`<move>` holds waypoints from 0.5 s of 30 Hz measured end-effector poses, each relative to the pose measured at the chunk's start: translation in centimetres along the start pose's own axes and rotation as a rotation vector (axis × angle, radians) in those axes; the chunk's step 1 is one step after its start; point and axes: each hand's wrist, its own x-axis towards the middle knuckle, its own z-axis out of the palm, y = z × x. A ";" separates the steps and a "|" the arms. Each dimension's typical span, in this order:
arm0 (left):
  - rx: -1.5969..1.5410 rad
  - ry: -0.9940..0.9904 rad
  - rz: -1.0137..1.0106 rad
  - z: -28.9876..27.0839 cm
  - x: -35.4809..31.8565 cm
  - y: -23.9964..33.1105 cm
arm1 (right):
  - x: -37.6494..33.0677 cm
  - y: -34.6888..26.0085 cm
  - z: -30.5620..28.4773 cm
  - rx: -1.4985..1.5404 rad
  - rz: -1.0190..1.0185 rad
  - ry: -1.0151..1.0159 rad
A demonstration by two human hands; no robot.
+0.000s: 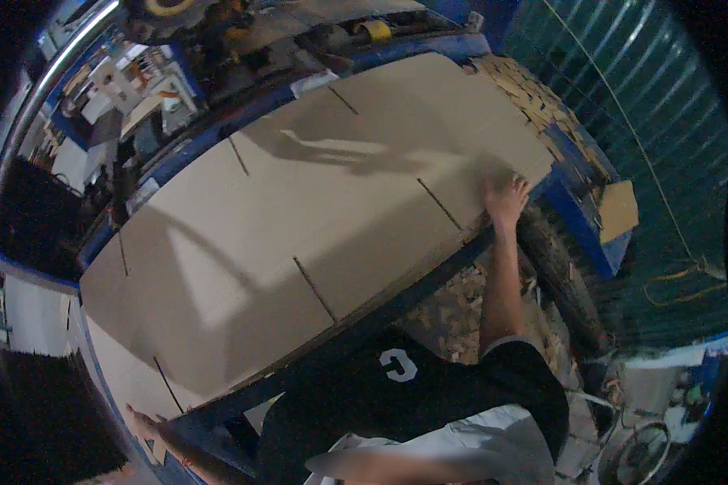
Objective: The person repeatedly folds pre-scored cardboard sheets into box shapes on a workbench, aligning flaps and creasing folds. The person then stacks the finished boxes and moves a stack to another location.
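Observation:
A large brown cardboard sheet (pixel 267 202) with several dark narrow slots along its long edges lies flat in front of me, slanting up to the right. My right hand (pixel 505 200) rests on its near edge close to the right end, fingers spread and holding nothing. At the near left corner of the sheet is my left hand (pixel 147 427), dim and partly seen. Its visible fingers look stretched out and apart at the cardboard's edge. Shadows fall across the sheet.
Blue machine framing (pixel 586 206) runs around the sheet. Many small cardboard scraps (pixel 514 85) lie beyond its right end, and more scraps (pixel 445 319) are below the near edge. A dark roller (pixel 562 279) stands near my right arm. Green corrugated wall (pixel 663 137) is at right.

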 end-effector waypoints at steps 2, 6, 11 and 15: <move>-0.260 -0.031 0.065 -1.1 0.1 0.5 | 0.3 -0.2 0.0 -0.004 -0.012 0.025; -0.741 -0.317 0.492 -7.1 -1.7 5.3 | 0.7 -1.9 -0.9 0.250 -0.017 0.222; -1.259 -0.065 0.283 -9.3 -1.3 9.3 | 3.9 -4.1 -3.0 1.282 -0.080 0.688; -1.154 -0.145 0.053 -6.0 0.1 7.1 | 7.9 -2.7 -3.8 1.530 0.097 0.708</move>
